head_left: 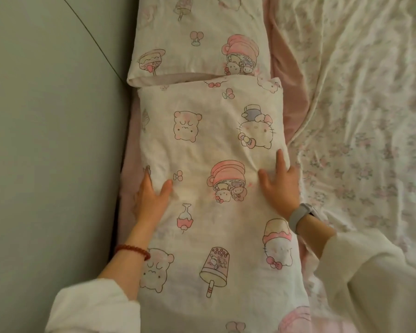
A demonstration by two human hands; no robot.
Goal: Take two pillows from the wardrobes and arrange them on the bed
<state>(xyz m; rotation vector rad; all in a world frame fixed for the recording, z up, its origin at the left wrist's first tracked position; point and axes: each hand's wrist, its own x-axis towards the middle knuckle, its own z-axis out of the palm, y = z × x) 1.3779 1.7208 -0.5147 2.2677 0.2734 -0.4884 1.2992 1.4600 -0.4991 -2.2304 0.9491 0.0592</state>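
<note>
Along the grey headboard (46, 140) at 9 o'clock, the bed (360, 111) carries both pillows end to end. The far pillow (197, 37) lies at 12 o'clock; the near pillow (214, 188) runs lengthwise from 6 to 12, its top edge touching the far one. Both hands lie spread and flat on the near pillow, grasping nothing: the left hand (149, 195) at its 9 o'clock edge, the right hand (280, 181) at its 3 o'clock edge, about equally near. Any remaining nudge likely goes along that long axis
</note>
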